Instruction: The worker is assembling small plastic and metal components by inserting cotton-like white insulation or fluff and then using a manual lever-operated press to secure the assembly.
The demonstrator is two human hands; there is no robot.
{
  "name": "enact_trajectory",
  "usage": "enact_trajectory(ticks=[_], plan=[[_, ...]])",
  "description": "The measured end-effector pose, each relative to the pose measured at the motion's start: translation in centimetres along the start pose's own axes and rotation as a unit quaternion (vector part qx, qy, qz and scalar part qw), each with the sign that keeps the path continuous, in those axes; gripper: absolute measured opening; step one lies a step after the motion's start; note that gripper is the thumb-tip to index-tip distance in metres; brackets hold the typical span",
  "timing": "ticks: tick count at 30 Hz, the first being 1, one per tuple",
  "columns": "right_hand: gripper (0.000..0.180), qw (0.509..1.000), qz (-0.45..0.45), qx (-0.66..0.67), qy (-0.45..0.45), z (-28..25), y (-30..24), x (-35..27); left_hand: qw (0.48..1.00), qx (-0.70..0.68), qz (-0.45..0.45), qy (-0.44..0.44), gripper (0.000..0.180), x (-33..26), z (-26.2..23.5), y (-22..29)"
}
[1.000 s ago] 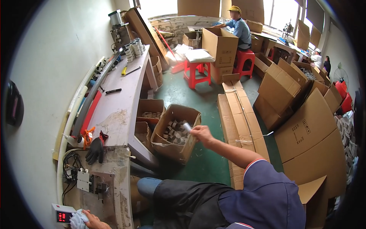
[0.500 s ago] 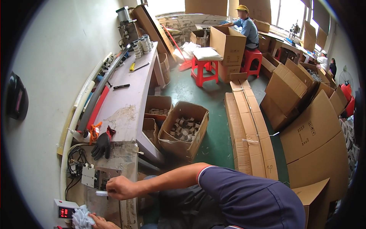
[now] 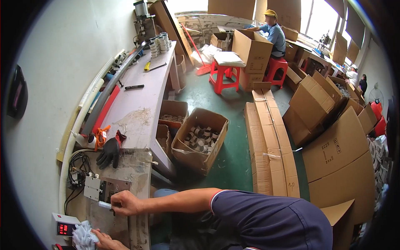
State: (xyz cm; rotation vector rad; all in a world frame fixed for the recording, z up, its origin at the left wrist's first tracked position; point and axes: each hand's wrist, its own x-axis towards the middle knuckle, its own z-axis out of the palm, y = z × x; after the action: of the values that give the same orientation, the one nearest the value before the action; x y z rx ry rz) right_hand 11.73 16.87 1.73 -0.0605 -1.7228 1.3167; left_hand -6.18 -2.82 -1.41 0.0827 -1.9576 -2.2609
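By the grip of the right hand [image 3: 126,203], one small white piece [image 3: 105,205] is being pinched near the metal block [image 3: 92,187] on the counter [image 3: 136,160]; it seems not done yet. By the left hand [image 3: 107,241], a bunch of pale pieces [image 3: 84,236] is being held, so plenty seem to be left. Farther off, many rings [image 3: 202,139] are being kept in a box [image 3: 191,159].

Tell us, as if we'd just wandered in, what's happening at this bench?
The person's right grip holds a small white ridged piece near the metal fixture on the bench. The left grip touches a bunch of similar pieces by a box with a red display. An open carton holds pale rings.
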Motion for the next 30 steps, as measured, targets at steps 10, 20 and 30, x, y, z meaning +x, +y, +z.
enact_trajectory(ticks=[10,20,30], plan=[[0.016,0.986,0.159,0.045,-0.015,-2.7,-0.5,-1.8,0.998,-0.021,0.057,-0.012,0.03,-1.9,0.1,2.0],[0.012,0.971,0.228,0.041,-0.053,-3.4,-0.6,-1.5,0.993,-0.109,-0.006,-0.041,0.014,-3.8,1.5,2.8],[0.018,0.944,0.188,-0.25,-0.103,-1.8,-1.2,-0.6,0.995,-0.096,0.004,-0.038,0.012,-4.2,0.3,3.6]])
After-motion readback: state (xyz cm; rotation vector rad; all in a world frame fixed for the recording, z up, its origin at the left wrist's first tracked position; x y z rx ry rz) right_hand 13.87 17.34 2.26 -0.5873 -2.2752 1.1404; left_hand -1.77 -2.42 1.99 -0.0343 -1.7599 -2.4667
